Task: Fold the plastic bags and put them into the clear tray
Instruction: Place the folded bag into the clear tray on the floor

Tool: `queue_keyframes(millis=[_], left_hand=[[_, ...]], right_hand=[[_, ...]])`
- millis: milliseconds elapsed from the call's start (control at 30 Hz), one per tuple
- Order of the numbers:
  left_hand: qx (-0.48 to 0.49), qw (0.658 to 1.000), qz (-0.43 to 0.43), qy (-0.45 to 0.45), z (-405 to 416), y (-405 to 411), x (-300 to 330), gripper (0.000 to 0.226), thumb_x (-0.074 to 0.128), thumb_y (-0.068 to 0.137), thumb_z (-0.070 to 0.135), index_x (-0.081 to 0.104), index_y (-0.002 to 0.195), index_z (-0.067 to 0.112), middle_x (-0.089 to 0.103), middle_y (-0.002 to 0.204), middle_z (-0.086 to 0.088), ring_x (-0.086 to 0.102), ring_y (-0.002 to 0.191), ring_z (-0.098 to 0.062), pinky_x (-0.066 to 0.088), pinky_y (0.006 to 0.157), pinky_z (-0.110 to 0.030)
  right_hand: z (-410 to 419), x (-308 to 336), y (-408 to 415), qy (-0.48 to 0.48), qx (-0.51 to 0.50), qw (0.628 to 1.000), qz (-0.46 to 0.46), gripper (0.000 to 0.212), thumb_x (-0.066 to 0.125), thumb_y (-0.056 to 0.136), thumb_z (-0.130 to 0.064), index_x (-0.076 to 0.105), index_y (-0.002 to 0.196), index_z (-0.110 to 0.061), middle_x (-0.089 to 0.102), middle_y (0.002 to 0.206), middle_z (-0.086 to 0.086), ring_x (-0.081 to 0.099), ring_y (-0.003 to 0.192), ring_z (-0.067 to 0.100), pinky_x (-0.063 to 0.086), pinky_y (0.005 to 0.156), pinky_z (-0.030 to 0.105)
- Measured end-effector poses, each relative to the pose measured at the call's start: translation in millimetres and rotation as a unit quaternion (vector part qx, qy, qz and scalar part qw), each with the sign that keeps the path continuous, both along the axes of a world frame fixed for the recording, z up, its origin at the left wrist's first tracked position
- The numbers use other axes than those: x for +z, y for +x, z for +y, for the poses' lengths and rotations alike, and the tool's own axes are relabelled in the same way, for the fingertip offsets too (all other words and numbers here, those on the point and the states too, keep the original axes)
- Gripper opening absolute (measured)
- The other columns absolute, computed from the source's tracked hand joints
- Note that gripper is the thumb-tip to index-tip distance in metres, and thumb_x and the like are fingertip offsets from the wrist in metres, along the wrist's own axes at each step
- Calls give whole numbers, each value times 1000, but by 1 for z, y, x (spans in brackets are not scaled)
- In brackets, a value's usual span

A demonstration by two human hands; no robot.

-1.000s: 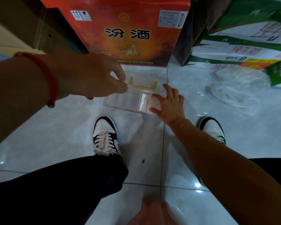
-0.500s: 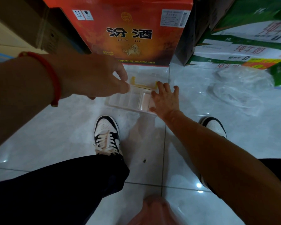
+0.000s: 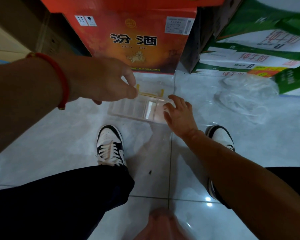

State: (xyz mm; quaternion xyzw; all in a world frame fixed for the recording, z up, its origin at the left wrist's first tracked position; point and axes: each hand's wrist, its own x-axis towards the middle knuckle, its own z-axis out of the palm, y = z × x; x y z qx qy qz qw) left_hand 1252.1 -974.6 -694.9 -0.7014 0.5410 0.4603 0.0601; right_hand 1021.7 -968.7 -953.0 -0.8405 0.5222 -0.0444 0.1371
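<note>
A person looks down at a pale glossy tiled floor (image 3: 42, 144). Nearest are dark trouser legs and two black-and-white sneakers, the left sneaker (image 3: 110, 144) at centre and the right sneaker (image 3: 220, 137) partly hidden behind the right forearm. Open floor spreads to the near left and between the shoes.

Just beyond the shoes lies the clear tray (image 3: 133, 108), a shallow divided box with a yellow clip (image 3: 150, 94) on its far edge. One folded piece of plastic appears to sit in a right-hand compartment, though this is hard to tell.

The right hand (image 3: 179, 115) rests at the tray's right edge, its fingers spread and fairly straight, touching the rim. The left hand (image 3: 102, 82), with a red cord bracelet (image 3: 59, 78) at the wrist, hovers over the tray's far left corner, thumb and forefinger pressed together; what they pinch cannot be made out.

To the right, well apart from the tray, loose crumpled plastic bags (image 3: 246, 99) lie on the floor.

Farthest, a red carton (image 3: 137, 40) stands just behind the tray, and green-and-white cartons (image 3: 258, 54) close off the far right.
</note>
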Motion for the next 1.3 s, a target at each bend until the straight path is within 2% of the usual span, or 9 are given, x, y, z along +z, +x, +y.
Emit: queue_keyframes(millis=[100,233,367,467,567,767,867,1067,1300], left_hand=[[-8,1000,-8,4,-1,-3,3,20,67,93,43,61,110,34,51,103,10,63,96,-21,61,84,-46],[-38,999,-30,7,-3,-12,10,22,65,95,43,61,115,34,56,96,10,62,87,-17,59,75,-37],[-56,998,-36,4,-7,-23,15,28,64,96,44,61,121,32,60,98,5,63,85,-17,58,73,-34],[-67,997,-39,12,-8,-27,15,30,63,96,45,60,123,33,61,101,4,63,86,-16,57,72,-33],[-73,996,-46,13,-10,-28,13,30,64,96,45,60,122,33,62,99,3,63,83,-16,56,68,-32],[-73,996,-42,15,-12,-29,9,28,65,95,44,61,120,33,64,103,1,65,90,-19,61,79,-40],[-74,996,-41,12,-12,-29,9,27,65,95,45,60,119,35,62,102,7,65,89,-17,60,74,-36],[-79,996,-45,5,-12,-31,11,26,65,96,43,61,119,32,66,100,1,65,86,-17,60,74,-37],[-90,995,-46,2,-13,-33,13,26,63,97,42,62,120,28,65,99,1,65,84,-17,61,77,-39]], right_hand=[[7,4,-15,-13,1,1000,-17,32,69,91,-16,65,122,-11,56,141,18,54,127,38,43,102,56],[14,7,-31,-23,25,999,-4,40,66,93,-20,60,131,-13,53,145,18,54,128,38,43,104,57],[16,8,-24,-29,137,989,43,51,50,97,-34,52,145,-17,46,155,14,47,137,36,37,111,59],[15,9,-16,-36,191,976,99,52,36,96,-40,61,135,-17,50,152,11,45,142,33,30,117,62],[12,5,-17,-63,218,966,123,51,30,96,-40,68,120,-15,60,135,11,51,135,32,29,117,64],[3,-7,-17,-64,259,955,130,58,28,95,-45,64,130,-14,61,135,12,48,139,36,21,117,71],[1,-11,-18,-51,270,952,137,63,26,96,-47,62,135,-13,58,143,11,43,145,36,16,118,71],[-2,-7,-21,-78,264,955,110,53,32,95,-41,68,121,-12,58,139,16,48,138,35,24,118,68],[0,-8,-15,-45,264,954,139,65,25,94,-48,63,133,-13,58,142,13,43,144,36,21,119,70]])
